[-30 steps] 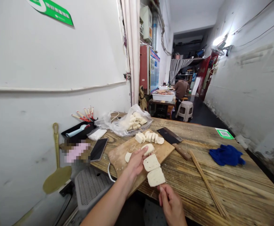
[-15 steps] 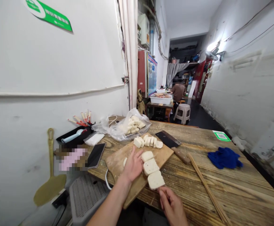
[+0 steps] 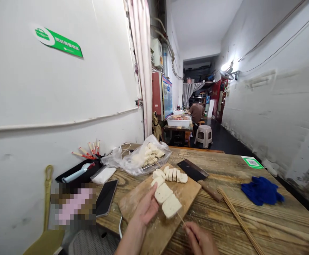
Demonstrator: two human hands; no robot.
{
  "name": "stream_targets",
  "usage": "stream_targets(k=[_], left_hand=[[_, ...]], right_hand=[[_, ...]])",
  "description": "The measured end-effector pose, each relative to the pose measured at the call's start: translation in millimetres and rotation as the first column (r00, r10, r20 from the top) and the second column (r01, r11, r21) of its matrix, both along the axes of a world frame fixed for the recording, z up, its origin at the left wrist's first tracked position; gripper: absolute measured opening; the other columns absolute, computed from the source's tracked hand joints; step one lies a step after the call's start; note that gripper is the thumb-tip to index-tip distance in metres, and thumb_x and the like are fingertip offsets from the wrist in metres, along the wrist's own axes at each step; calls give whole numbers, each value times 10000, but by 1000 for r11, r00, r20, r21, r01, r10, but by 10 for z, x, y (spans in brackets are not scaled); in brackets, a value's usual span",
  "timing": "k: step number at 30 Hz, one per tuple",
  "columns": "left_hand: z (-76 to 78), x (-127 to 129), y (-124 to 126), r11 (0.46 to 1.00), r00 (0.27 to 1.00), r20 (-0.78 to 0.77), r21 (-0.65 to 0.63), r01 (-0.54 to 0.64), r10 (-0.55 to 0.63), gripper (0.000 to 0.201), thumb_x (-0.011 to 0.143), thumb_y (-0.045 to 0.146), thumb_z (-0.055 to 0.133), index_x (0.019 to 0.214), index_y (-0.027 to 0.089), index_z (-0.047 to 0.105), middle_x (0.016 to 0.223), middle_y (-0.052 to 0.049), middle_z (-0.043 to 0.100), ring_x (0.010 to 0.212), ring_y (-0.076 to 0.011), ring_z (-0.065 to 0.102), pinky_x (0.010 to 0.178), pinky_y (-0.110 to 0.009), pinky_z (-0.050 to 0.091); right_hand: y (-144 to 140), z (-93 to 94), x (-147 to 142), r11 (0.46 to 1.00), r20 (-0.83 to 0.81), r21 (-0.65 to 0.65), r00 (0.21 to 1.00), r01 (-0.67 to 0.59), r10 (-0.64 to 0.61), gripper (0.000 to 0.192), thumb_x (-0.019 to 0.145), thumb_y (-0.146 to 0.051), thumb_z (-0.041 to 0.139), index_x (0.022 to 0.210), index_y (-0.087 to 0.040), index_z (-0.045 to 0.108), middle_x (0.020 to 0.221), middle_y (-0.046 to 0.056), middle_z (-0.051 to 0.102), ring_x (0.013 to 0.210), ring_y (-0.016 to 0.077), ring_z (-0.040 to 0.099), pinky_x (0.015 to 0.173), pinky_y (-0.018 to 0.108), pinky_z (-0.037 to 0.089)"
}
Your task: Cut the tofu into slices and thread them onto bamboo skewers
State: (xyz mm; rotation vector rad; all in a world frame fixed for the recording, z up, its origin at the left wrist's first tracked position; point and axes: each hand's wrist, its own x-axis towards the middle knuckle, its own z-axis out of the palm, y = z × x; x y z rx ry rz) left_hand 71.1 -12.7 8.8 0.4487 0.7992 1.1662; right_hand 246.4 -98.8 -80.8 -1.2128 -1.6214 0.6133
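Skewer (image 3: 180,219) over cutting board (image 3: 135,202) carries three white slices (image 3: 167,200). Right hand (image 3: 200,241) pinches stick's near end; left hand (image 3: 145,210) grips top slice with fingertips. Row of cut slices (image 3: 172,174) on board not yet threaded; spare sticks (image 3: 239,220) lie on table (image 3: 263,226). Judged: early-to-mid progress.

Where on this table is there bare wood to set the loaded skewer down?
Bare table lies between the loose skewers and the blue cloth. Crowded: the cutting board, with sliced pieces, cleaver and bag behind.
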Motion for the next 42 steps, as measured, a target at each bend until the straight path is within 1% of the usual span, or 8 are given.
stream_targets(k=[5, 10, 19, 27, 31, 35, 39, 42], left_hand=[[41, -178, 123, 976, 975, -70, 78, -204, 209, 223, 799, 185, 563, 1018, 143, 567, 1052, -108, 642, 936, -157, 621, 829, -253, 492], [-133, -427, 133, 923, 876, -331, 282, -263, 351, 323, 702, 215, 667, 1012, 152, 601, 1164, -107, 591, 1063, -212, 556, 945, -322, 421], [-558, -811, -6, 893, 592, -708, 447, -48, 385, 325, 654, 401, 673, 936, 242, 696, 1083, -75, 641, 1082, -287, 532, 1006, -408, 355], [-812, -1043, 122, 811, 352, -916, 349, 470, 190, 476, 572, 445, 716, 1035, 349, 651, 1274, -80, 492, 1238, -338, 364, 1051, -507, 200], [-942, -1041, 183, 812, 284, -933, 337, 476, 221, 509, 584, 434, 703, 1081, 364, 620, 1263, -84, 506, 1211, -328, 407, 1047, -515, 183], [-853, -1014, 143, 775, 296, -915, 392, 495, 274, 593, 569, 267, 710, 1143, 346, 583, 1258, -67, 524, 1223, -292, 402, 1053, -438, 250], [-615, -892, 104, 830, 332, -913, 368, 419, 237, 551, 556, 193, 700, 1091, 305, 627, 1210, -70, 567, 1172, -282, 458, 1034, -425, 298], [-416, -703, 83, 865, 428, -877, 377, 331, 219, 452, 569, 244, 717, 1017, 271, 667, 1145, -78, 601, 1127, -277, 493, 1031, -433, 297]], right_hand=[[595, 500, -105, 999, 72, 31, 997, -39, 37, 372, 898, -372, 331, 766, -175, 617, 663, 44, 653, 607, 174, 598, 561, 229, 430], [1406, 564, -408, 996, 250, 67, 966, 58, -73, 363, 896, -283, 293, 790, -157, 617, 694, 57, 650, 656, 170, 597, 629, 236, 422], [2526, 665, -1032, 973, 458, -16, 867, 230, -197, 244, 930, -229, 400, 867, -119, 609, 797, 32, 643, 744, 135, 601, 724, 297, 457], [3129, 860, -1572, 955, 589, -100, 790, 280, -170, 219, 895, -302, 502, 963, -112, 588, 953, 37, 614, 859, 161, 596, 762, 355, 494], [3173, 940, -1644, 961, 632, -131, 767, 244, -109, 222, 892, -310, 507, 985, -123, 581, 966, 41, 609, 847, 155, 597, 743, 344, 504], [2900, 1074, -1405, 983, 673, -107, 738, 152, -41, 243, 888, -325, 505, 1010, -127, 573, 953, 44, 617, 837, 156, 598, 753, 352, 489], [2225, 1158, -593, 995, 706, -58, 708, 85, -20, 218, 885, -292, 465, 931, -136, 611, 931, 85, 653, 869, 182, 601, 760, 282, 429], [1547, 1023, 308, 977, 730, -52, 675, 205, -103, 248, 893, -276, 395, 947, -151, 602, 943, 108, 658, 872, 212, 609, 718, 270, 410]])
